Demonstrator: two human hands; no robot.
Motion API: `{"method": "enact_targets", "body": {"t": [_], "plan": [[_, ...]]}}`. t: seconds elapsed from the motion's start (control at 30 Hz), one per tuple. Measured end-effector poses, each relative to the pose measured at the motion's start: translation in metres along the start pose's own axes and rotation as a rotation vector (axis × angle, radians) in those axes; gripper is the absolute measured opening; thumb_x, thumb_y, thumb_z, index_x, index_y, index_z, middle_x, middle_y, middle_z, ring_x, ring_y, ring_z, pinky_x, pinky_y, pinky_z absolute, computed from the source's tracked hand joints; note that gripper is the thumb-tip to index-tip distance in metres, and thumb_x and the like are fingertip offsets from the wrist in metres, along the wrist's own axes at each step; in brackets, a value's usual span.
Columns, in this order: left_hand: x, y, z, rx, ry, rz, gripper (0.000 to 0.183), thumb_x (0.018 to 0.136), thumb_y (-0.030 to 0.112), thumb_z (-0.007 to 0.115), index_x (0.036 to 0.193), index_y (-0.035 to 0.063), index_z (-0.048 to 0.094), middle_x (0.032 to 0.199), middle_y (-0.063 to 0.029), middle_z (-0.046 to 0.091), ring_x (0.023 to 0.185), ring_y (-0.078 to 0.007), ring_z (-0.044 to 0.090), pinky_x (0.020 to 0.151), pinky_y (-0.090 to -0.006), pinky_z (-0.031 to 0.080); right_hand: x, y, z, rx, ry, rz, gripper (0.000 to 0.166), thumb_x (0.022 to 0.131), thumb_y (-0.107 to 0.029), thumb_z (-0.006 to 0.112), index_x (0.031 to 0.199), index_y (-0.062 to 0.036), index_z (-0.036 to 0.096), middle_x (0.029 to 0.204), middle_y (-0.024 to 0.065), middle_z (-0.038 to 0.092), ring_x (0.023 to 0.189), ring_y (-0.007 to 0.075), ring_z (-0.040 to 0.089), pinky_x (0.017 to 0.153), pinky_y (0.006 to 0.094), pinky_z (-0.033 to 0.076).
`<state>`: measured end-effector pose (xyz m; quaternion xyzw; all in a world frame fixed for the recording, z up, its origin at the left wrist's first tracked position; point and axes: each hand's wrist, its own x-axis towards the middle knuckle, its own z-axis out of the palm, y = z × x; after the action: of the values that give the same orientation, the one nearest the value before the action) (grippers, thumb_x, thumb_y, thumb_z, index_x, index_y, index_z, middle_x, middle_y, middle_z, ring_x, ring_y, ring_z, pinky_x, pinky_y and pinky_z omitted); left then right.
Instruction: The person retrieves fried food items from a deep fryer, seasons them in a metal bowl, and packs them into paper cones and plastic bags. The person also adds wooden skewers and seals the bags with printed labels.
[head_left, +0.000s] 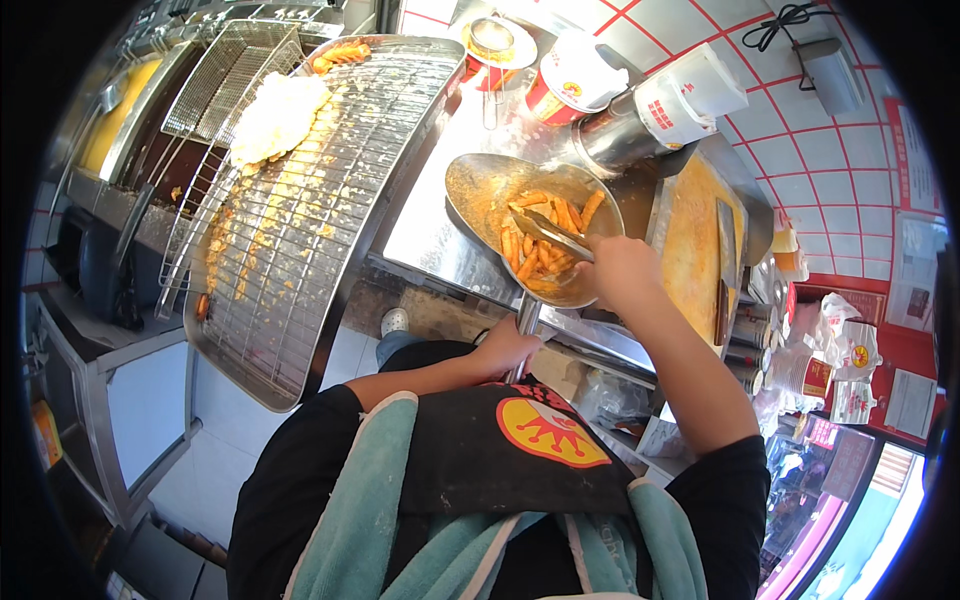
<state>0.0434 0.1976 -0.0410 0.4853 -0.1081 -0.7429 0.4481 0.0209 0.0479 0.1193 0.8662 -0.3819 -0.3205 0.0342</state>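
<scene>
My left hand (508, 349) grips the metal handle of a steel scoop-shaped pan (480, 180), close to my apron. Seasoning coats the inside of the pan, and several golden fried strips (536, 259) lie in it, mostly towards its right side. My right hand (626, 274) is over the pan's right rim, closed around metal tongs (551, 231). The tips of the tongs reach in among the strips; whether they pinch one I cannot tell.
A large tray with a wire rack (315, 202) stands at the left, bearing a battered fried piece (277, 116). Behind it are fryer baskets (225, 82). A cutting board (690, 232) with a knife (724, 262) lies right. Paper buckets (559, 94) stand at the back.
</scene>
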Motion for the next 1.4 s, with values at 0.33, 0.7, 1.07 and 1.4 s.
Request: {"method": "enact_targets", "body": {"t": [0.33, 0.7, 1.07, 1.4], "plan": [[-0.003, 0.01, -0.018, 0.035, -0.023, 0.0, 0.019, 0.074, 0.005, 0.054, 0.087, 0.0022, 0.041, 0.057, -0.0072, 0.047, 0.042, -0.0169, 0.049, 0.037, -0.0311, 0.042, -0.021, 0.049, -0.027, 0.255, 0.173, -0.047, 0.033, 0.076, -0.038, 0.061, 0.096, -0.0121, 0.062, 0.074, 0.0133, 0.062, 0.074, 0.0297, 0.061, 0.064, 0.0395, 0.047], [-0.016, 0.028, -0.035, 0.038, 0.003, 0.002, 0.019, 0.071, 0.008, 0.057, 0.082, -0.0003, 0.043, 0.055, -0.0061, 0.048, 0.042, -0.0153, 0.05, 0.037, -0.0292, 0.042, 0.099, 0.024, -0.138, 0.133, 0.526, -0.068, 0.039, 0.076, -0.042, 0.058, 0.091, -0.0066, 0.064, 0.08, 0.0148, 0.063, 0.08, 0.0305, 0.06, 0.071, 0.0403, 0.046], [-0.016, 0.026, -0.035, 0.009, -0.002, 0.026, 0.021, 0.071, 0.008, 0.056, 0.083, -0.0015, 0.043, 0.057, -0.0072, 0.048, 0.043, -0.0159, 0.05, 0.038, -0.0297, 0.042, 0.033, 0.049, -0.137, 0.129, 0.293, -0.092, 0.046, 0.076, -0.048, 0.058, 0.096, -0.006, 0.061, 0.077, 0.0149, 0.063, 0.077, 0.0309, 0.06, 0.069, 0.0405, 0.046], [-0.013, 0.026, -0.023, -0.001, 0.002, -0.014, 0.022, 0.072, 0.007, 0.057, 0.087, 0.0009, 0.042, 0.057, -0.0073, 0.048, 0.043, -0.0165, 0.049, 0.038, -0.0305, 0.042, 0.016, 0.03, -0.027, -0.078, 0.206, -0.089, 0.029, 0.074, -0.036, 0.064, 0.09, -0.0128, 0.061, 0.077, 0.0079, 0.062, 0.08, 0.025, 0.062, 0.066, 0.0371, 0.05]]}}
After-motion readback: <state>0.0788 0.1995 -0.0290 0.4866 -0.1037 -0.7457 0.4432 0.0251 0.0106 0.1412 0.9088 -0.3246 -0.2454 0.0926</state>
